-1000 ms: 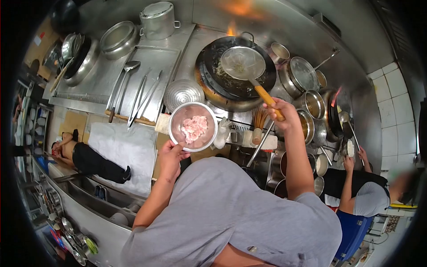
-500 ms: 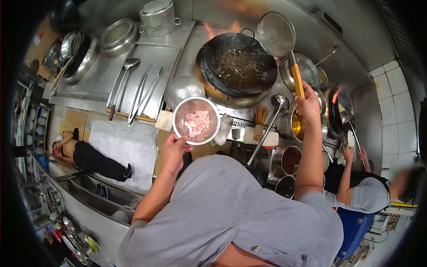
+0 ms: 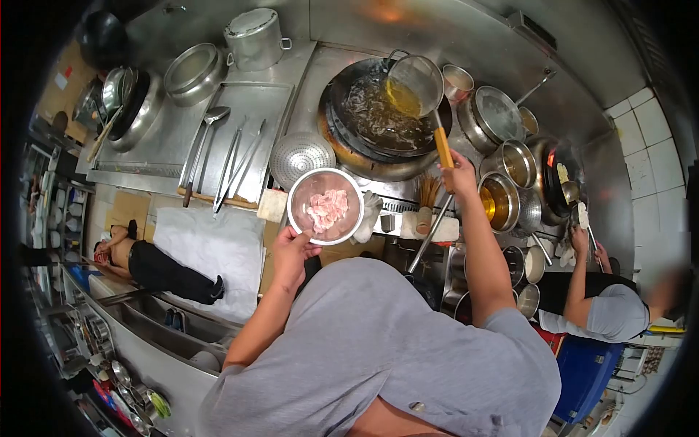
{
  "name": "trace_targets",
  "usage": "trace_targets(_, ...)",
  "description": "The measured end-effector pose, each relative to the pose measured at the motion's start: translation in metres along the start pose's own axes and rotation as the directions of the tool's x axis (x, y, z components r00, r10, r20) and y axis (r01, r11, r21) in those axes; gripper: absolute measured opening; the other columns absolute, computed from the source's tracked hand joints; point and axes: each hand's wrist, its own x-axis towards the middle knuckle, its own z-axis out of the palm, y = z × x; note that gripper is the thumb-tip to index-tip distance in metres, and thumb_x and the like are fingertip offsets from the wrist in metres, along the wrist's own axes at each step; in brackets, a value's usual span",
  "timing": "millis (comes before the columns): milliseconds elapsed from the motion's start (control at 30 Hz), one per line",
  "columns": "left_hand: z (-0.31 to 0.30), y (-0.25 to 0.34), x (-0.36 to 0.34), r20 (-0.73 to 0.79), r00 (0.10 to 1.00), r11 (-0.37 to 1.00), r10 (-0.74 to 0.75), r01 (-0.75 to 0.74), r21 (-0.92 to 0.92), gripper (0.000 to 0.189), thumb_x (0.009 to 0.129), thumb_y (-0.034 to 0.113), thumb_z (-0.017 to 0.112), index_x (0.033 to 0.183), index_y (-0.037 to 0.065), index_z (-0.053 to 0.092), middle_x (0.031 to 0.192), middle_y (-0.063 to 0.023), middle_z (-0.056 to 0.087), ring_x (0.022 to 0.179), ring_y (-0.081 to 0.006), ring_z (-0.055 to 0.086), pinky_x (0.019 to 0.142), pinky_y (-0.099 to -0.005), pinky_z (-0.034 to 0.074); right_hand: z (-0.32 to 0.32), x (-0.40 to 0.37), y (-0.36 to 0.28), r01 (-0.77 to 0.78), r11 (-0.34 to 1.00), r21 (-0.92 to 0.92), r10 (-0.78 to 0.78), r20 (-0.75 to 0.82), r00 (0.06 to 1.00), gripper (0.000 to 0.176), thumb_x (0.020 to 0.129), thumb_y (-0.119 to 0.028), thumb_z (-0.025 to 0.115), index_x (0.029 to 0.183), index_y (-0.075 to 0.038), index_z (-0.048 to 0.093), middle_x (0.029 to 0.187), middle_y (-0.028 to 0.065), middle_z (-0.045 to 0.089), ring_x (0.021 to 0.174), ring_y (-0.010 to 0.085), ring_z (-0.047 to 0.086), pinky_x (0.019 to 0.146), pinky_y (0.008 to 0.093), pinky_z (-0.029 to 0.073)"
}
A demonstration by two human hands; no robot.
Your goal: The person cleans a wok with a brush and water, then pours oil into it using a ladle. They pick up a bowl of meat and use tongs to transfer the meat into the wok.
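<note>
My left hand (image 3: 293, 247) grips the near rim of a steel bowl (image 3: 301, 213) that holds pale pink raw meat (image 3: 328, 208), level in front of the stove. My right hand (image 3: 459, 173) is closed on the wooden handle (image 3: 442, 146) of a wire skimmer (image 3: 413, 86). The skimmer is tilted over the right side of a black wok (image 3: 378, 116) of bubbling oil, with yellow oil showing through its mesh.
A perforated strainer (image 3: 298, 156) lies left of the wok, with ladles and tongs (image 3: 229, 156) on the steel counter. Pots of oil and sauce (image 3: 499, 200) crowd the right. A co-worker in grey (image 3: 608, 313) works at another wok on the right. A person (image 3: 153, 262) lies on the floor at left.
My right hand swung the skimmer off the wok to the right, then back over the wok's right side, now carrying oil. The bowl of meat stayed almost still in my left hand.
</note>
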Motion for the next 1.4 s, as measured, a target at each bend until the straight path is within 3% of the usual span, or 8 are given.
trace_targets(433,0.005,-0.004,-0.003,-0.028,1.000,1.000,-0.006,0.005,-0.015,0.015,0.100,0.007,0.067,0.090,0.007,0.055,0.085,-0.0098,0.071,0.070,-0.0160,0.070,0.064,-0.0302,0.061,0.006,-0.065,-0.012,-0.291,0.905,0.311,0.123,0.463,0.878,0.074,0.087,0.008,0.062,0.156,-0.002,0.038,0.117,0.0230,0.069,0.064,0.0143,0.060,0.049,0.0253,0.049)
trace_targets(733,0.023,-0.007,0.007,-0.006,1.000,1.000,-0.024,0.024,0.012,0.015,0.100,0.005,0.067,0.091,0.006,0.055,0.085,-0.0108,0.071,0.068,-0.0168,0.070,0.063,-0.0302,0.061,-0.058,-0.105,-0.017,-0.112,0.932,0.346,0.023,0.251,0.968,0.078,0.086,0.010,0.061,0.159,-0.006,0.038,0.117,0.0209,0.071,0.061,0.0136,0.061,0.047,0.0238,0.050)
trace_targets(867,0.040,-0.002,0.009,0.020,0.999,0.999,-0.030,0.029,0.033,0.014,0.100,0.005,0.066,0.091,0.006,0.055,0.085,-0.0107,0.071,0.068,-0.0164,0.069,0.062,-0.0292,0.061,-0.059,-0.078,-0.014,0.110,0.993,0.043,-0.105,-0.109,0.989,0.079,0.084,0.010,0.057,0.160,-0.006,0.040,0.116,0.0143,0.072,0.074,0.0160,0.067,0.062,0.0287,0.056)
trace_targets(933,0.047,-0.002,0.010,0.048,0.998,0.998,-0.038,0.036,0.059,0.014,0.100,0.005,0.065,0.091,0.006,0.055,0.084,-0.0094,0.070,0.069,-0.0161,0.069,0.063,-0.0288,0.060,-0.058,-0.048,0.007,0.293,0.736,-0.610,-0.559,-0.304,0.772,0.074,0.082,0.008,0.057,0.155,0.000,0.047,0.122,0.0200,0.072,0.089,0.0297,0.074,0.078,0.0389,0.059)
trace_targets(967,0.051,-0.003,0.011,0.046,0.998,0.997,-0.045,0.042,0.071,0.014,0.100,0.004,0.065,0.090,0.007,0.055,0.084,-0.0087,0.069,0.069,-0.0161,0.069,0.063,-0.0287,0.060,-0.059,-0.046,0.006,0.196,0.722,-0.663,-0.533,-0.353,0.769,0.073,0.081,0.005,0.058,0.153,0.000,0.049,0.126,0.0266,0.070,0.112,0.0392,0.071,0.099,0.0420,0.053)
trace_targets(1067,0.066,-0.005,0.011,0.057,0.997,0.993,-0.054,0.048,0.103,0.015,0.100,0.004,0.064,0.089,0.007,0.055,0.082,-0.0074,0.068,0.069,-0.0160,0.068,0.063,-0.0286,0.060,-0.079,-0.054,-0.036,-0.055,0.568,-0.821,-0.281,-0.256,0.925,0.072,0.081,0.004,0.058,0.153,-0.002,0.050,0.129,0.0313,0.067,0.121,0.0432,0.066,0.103,0.0412,0.051)
trace_targets(1233,0.087,-0.009,0.008,0.100,0.992,0.989,-0.079,0.066,0.131,0.016,0.100,0.004,0.065,0.087,0.008,0.055,0.082,-0.0063,0.067,0.070,-0.0160,0.067,0.064,-0.0290,0.059,-0.144,-0.064,-0.004,0.085,0.779,-0.621,-0.379,-0.358,0.853,0.069,0.080,0.006,0.058,0.148,-0.001,0.055,0.133,0.0301,0.066,0.119,0.0426,0.067,0.103,0.0399,0.052)
trace_targets(1400,0.104,-0.017,0.006,0.120,0.988,0.993,-0.101,0.093,0.068,0.014,0.101,0.008,0.065,0.090,0.011,0.056,0.086,-0.0055,0.068,0.074,-0.0156,0.067,0.067,-0.0303,0.059,-0.173,-0.095,0.020,0.195,0.951,0.239,-0.053,-0.497,0.866,0.066,0.091,0.011,0.051,0.155,-0.005,0.043,0.109,0.0152,0.072,0.067,0.0188,0.061,0.055,0.0317,0.052)
